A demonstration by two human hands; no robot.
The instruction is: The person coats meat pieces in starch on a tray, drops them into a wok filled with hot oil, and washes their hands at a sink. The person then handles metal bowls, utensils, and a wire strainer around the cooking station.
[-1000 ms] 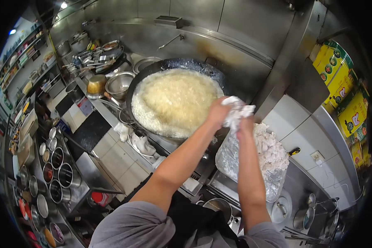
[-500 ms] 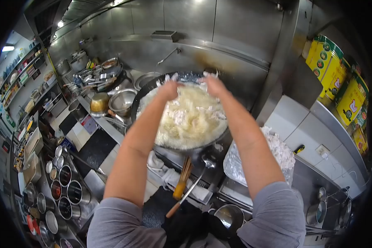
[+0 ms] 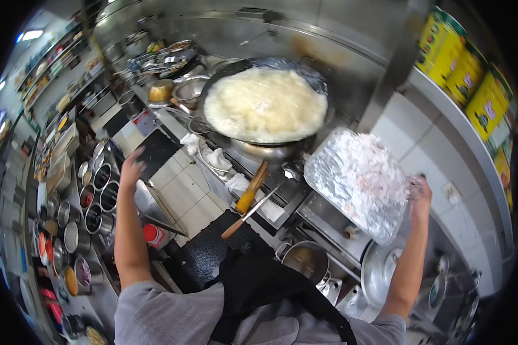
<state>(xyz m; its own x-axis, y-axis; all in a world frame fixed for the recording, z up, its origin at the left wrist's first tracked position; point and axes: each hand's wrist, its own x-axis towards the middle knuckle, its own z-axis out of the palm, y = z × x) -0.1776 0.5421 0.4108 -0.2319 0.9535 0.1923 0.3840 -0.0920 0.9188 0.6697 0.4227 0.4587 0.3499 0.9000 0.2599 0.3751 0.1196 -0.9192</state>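
Observation:
My left hand (image 3: 133,167) is raised over the aisle on the left, holding nothing, its fingers apart. On the other side, my right hand (image 3: 418,192) is beside the right rim of a foil-lined tray (image 3: 322,167); its flour-coated fingers are loosely bent, with nothing visible in them. I cannot tell whether they touch the rim. Pale floured pieces (image 3: 374,172) are heaped in the tray. Ahead, pale foam covers the bubbling oil (image 3: 265,103) in a large black wok (image 3: 319,80); the pieces under the foam are hidden.
A bamboo wok brush (image 3: 250,190) and a wooden-handled ladle (image 3: 259,207) lie before the wok. A pot (image 3: 306,260) stands near my waist. Steel containers (image 3: 101,215) line the left counter; yellow tins (image 3: 489,103) fill the right shelf.
Both hands have left the space over the wok, the left swinging out left, the right moving to the tray's side. The view has shifted, and foam now spreads over the oil.

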